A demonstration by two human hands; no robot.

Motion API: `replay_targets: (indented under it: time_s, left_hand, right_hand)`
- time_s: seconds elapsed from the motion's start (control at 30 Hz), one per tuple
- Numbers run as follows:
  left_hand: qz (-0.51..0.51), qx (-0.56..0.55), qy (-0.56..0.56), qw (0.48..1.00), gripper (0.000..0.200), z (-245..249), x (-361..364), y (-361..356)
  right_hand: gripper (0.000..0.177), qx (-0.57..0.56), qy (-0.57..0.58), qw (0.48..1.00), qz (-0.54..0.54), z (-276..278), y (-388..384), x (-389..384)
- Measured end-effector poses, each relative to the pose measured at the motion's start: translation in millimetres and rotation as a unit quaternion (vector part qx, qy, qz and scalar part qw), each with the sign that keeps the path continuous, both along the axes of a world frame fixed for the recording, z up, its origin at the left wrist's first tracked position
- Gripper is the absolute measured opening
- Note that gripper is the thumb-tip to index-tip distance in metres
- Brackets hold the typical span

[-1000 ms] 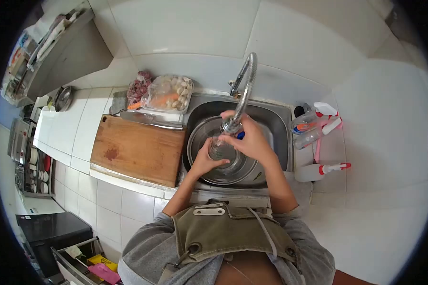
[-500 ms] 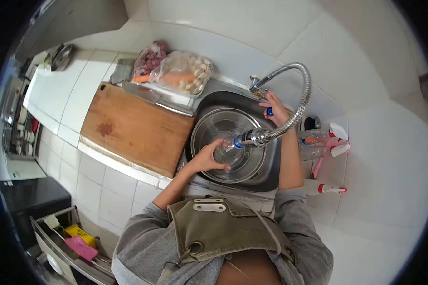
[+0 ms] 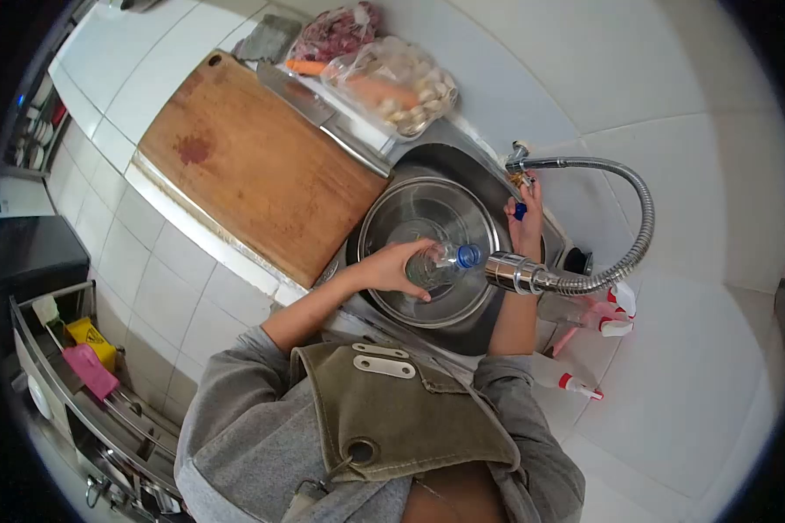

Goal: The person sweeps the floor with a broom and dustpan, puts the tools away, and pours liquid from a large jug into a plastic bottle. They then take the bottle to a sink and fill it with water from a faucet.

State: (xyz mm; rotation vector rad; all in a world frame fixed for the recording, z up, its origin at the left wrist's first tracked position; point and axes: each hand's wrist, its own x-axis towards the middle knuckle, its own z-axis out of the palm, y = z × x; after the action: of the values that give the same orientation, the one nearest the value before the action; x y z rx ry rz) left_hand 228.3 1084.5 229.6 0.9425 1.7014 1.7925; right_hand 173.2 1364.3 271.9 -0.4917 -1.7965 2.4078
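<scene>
My left hand is wrapped round a clear plastic bottle with a blue neck, tilted over a round metal basin in the sink. The bottle's mouth is just left of the chrome faucet head, with a small gap between them. At the tap valve on the wall, my right hand holds a blue cap against its palm, with its fingertips touching the valve.
Left of the sink lies a wooden cutting board with a cleaver along its far edge. Bagged vegetables sit behind. Spray bottles stand at the right. The flexible faucet hose arches at the right.
The bottle's mouth has come away from the faucet head, which now sits to its right. My right hand's fingers have closed in at the valve. The whole view has shifted and turned.
</scene>
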Motion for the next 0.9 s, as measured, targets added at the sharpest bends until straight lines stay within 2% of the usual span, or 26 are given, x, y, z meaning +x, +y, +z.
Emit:
replay_targets:
  time_s: [0.1, 0.13, 0.27, 0.57, 0.9]
  left_hand:
    - [-0.008, 0.019, 0.000, 1.000, 0.070, -3.2, -1.9, 1.1]
    - [-0.005, 0.019, 0.007, 1.000, 0.071, -2.3, -2.2, 0.6]
    - [0.007, 0.017, 0.010, 1.000, 0.074, -7.8, -1.6, 1.5]
    - [0.003, 0.029, 0.040, 0.999, 0.082, -7.3, -2.1, 1.3]
    - [-0.005, 0.008, 0.024, 1.000, 0.078, -5.9, -6.0, -1.2]
  right_hand:
    - [0.036, 0.003, -0.011, 1.000, -0.012, -1.0, -1.2, 1.4]
    - [0.039, -0.011, 0.015, 1.000, 0.024, -2.4, 2.0, 0.2]
    - [0.042, -0.005, 0.005, 1.000, 0.028, 0.5, -1.9, 0.9]
    - [0.041, -0.002, 0.009, 1.000, 0.009, -8.1, 1.2, 0.8]
    - [0.037, -0.003, 0.014, 1.000, -0.010, -7.6, -0.5, 0.3]
